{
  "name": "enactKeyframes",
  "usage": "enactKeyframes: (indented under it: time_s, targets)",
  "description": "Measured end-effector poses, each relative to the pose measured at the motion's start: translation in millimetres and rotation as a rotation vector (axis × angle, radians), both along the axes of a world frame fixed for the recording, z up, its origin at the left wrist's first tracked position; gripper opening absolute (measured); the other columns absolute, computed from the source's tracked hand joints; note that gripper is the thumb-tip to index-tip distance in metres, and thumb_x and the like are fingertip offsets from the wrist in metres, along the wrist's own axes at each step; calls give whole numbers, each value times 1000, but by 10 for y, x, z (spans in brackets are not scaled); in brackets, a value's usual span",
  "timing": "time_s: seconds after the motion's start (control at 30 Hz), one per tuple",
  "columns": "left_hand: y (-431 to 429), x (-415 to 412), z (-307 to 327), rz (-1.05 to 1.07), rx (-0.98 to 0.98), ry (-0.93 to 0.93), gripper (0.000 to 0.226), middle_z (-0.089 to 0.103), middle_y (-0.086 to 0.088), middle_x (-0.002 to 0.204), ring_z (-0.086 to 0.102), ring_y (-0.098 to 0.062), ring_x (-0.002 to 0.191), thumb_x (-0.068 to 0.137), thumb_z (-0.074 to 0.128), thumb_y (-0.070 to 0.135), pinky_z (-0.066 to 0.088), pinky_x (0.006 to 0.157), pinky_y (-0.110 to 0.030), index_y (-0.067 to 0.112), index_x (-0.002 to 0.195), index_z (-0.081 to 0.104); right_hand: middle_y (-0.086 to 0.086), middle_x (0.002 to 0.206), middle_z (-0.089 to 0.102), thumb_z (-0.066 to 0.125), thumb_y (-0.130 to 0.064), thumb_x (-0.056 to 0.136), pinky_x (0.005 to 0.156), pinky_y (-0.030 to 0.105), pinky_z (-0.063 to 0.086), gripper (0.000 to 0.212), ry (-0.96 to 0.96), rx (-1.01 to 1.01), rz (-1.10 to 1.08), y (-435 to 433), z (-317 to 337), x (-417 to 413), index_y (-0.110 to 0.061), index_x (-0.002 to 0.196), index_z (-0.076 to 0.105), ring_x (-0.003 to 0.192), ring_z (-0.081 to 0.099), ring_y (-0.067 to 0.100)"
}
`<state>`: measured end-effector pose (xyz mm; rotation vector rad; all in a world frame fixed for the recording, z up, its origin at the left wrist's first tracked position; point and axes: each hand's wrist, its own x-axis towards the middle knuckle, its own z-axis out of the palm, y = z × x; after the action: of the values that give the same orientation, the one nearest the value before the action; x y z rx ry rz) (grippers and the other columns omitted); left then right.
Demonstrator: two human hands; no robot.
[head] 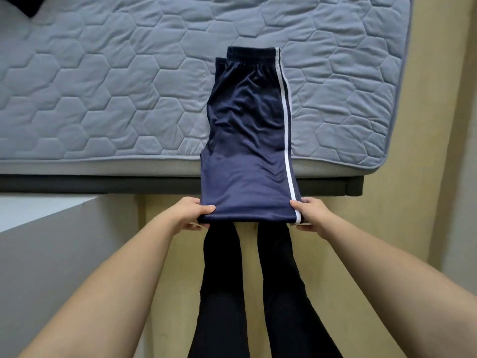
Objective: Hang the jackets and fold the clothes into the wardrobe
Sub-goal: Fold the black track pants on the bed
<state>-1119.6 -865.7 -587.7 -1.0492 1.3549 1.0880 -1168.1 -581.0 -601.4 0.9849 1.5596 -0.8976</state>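
The step in hand is the folding of a pair of dark blue trousers (pixel 247 125), which lie lengthwise on the grey quilted mattress (pixel 103 86) towards its right side. They are already doubled leg on leg, so that one white stripe (pixel 285 120) runs down their right edge. The waistband (pixel 251 54) lies flat well in from the near edge of the mattress, while the lower part passes over that edge and the dark bed frame (pixel 77 183) and is held up in the air above the person's own black-clad legs (pixel 224 280) and the pale floor (pixel 400 228). The left hand (pixel 198 213) pinches the near left corner and the right hand (pixel 309 215) the near right corner by the stripe, each with the thumb on top and the fingers curled beneath the cloth. Whether the near end is a hem or a fold cannot be told. The next move, I judge, calls for carrying this end forward over the mattress to the waistband with both corners kept level, so that the slippery cloth halves squarely and the stripe lies on itself; the wardrobe is not in view
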Motion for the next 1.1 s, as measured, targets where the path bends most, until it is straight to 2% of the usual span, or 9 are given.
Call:
enactKeyframes:
  time_s: [0.13,0.3,0.4,0.57,0.63,0.7,0.8,0.9,1.1]
  targets:
    - [-41,-176,414,154,-62,133,31,61,-3,92,59,-15,46,91,60,14,52,47,-22,26,117,46,0,95,62,54,-9,89,59,32,53,52,36,-6,-278,-128,392,-229,-25,137,45,63,63,20]
    - [-120,-1023,632,305,-101,294,14,66,-6,73,61,-18,57,90,49,10,50,52,-22,15,89,63,2,65,71,43,-19,90,60,25,45,21,169,-108,-333,-391,668,-1196,-15,94,63,48,67,14]
    - [-212,-1722,502,367,-135,384,24,66,-1,51,57,-12,43,98,37,29,43,55,-23,17,88,55,1,69,73,27,-34,94,69,28,45,37,284,-202,-290,-569,565,-1887,-18,105,58,68,71,14]
    - [-222,-2420,-33,461,-217,650,43,64,-3,99,59,-16,72,102,27,34,46,64,-27,18,142,30,-2,110,62,29,-38,101,89,38,44,43,613,-194,-137,-867,31,-2485,-26,143,30,107,60,18]
    - [-121,-2336,-250,168,-343,708,54,58,-8,122,58,-26,104,99,37,28,47,89,-36,17,149,21,0,127,53,38,-28,99,101,40,38,53,731,-23,237,-901,-153,-2370,-21,149,23,122,49,24]
    - [-29,-2133,-449,-268,-452,766,59,38,-11,148,38,-28,134,97,43,24,31,110,-37,13,150,20,3,149,37,42,-26,96,107,44,32,58,762,175,724,-881,-333,-2120,-20,150,22,136,34,25]
    - [49,-1958,-727,-707,-587,871,64,12,-8,159,16,-26,144,95,45,26,21,114,-41,16,151,16,4,160,4,40,-30,97,115,47,16,63,835,311,1145,-910,-615,-1889,-17,152,12,147,6,24]
    - [103,-1958,-1031,-944,-679,980,66,2,-6,160,2,-24,147,94,43,30,14,116,-47,19,152,11,4,161,-4,37,-33,98,116,51,7,65,941,333,1310,-974,-946,-1869,-16,153,7,148,-3,24]
    - [199,-2125,-1782,-1124,-702,1058,65,-3,-6,160,-3,-23,147,96,34,42,4,117,-49,23,152,7,2,161,-1,37,-40,97,116,52,3,64,1020,343,1301,-916,-1667,-2071,-22,153,9,148,-2,24]
